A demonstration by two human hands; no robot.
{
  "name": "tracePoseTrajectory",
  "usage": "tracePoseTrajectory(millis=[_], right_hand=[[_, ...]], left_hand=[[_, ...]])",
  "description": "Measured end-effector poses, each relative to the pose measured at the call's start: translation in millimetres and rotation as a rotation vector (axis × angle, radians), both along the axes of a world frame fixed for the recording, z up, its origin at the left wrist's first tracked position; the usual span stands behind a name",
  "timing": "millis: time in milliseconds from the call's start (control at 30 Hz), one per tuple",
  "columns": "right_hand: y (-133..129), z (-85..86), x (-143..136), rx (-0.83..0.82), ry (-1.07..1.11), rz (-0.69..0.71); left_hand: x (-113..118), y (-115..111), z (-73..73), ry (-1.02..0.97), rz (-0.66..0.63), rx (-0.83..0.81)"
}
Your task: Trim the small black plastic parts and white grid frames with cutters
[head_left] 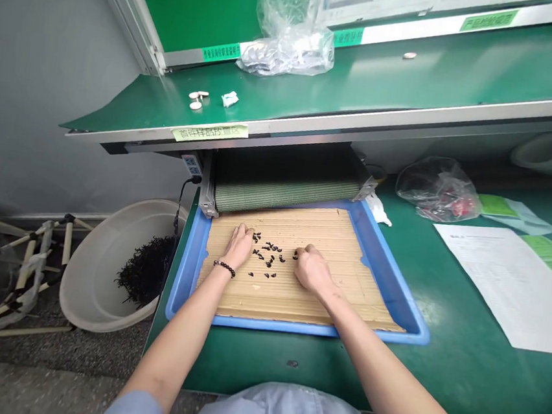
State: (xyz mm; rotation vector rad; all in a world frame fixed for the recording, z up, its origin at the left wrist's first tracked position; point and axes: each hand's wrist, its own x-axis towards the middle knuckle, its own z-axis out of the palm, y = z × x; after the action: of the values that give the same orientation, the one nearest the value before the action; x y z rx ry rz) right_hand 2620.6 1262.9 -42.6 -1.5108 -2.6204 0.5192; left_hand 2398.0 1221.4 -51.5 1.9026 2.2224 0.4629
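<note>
Small black parts [271, 247] lie scattered on a sheet of corrugated cardboard [291, 299] that lines a shallow blue tray [274, 326]. On the left side of the cardboard is my left hand [239, 246], a dark bead bracelet at its wrist. Its fingers are curled and closed beside a few black parts; whether it holds one is hidden. My right hand [313, 269] is over the right half of the cardboard, fingers pinched, with a small black part [295, 255] at the fingertips. The loose parts lie between the two hands.
A conveyor belt [287, 194] ends over the tray's far edge, under a green shelf [366, 85]. On the floor at left, a white tub [88, 280] holds a black tangled heap. Papers [504, 274] and a clear plastic bag [438, 187] lie on the right of the bench.
</note>
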Motion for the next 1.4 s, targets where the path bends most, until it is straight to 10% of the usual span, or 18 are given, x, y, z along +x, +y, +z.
tracePoseTrajectory(millis=[167,467,1033,1400], right_hand=[[2,5.2,-22,-0.016,0.067,0.135],[31,14.2,-68,0.032,0.018,0.227],[3,22.4,-29,-0.081,0.026,0.399],[-18,21.8,-27,-0.187,-0.049,0.278]], left_hand=[[14,-14,-3.1,-0.094,-0.205,0.064],[27,12,-0.2,-0.025,0.001,-0.017],[31,-42,16.5,-0.214,-0.183,-0.082],[47,-57,13.4,-0.108,-0.059,-0.234]])
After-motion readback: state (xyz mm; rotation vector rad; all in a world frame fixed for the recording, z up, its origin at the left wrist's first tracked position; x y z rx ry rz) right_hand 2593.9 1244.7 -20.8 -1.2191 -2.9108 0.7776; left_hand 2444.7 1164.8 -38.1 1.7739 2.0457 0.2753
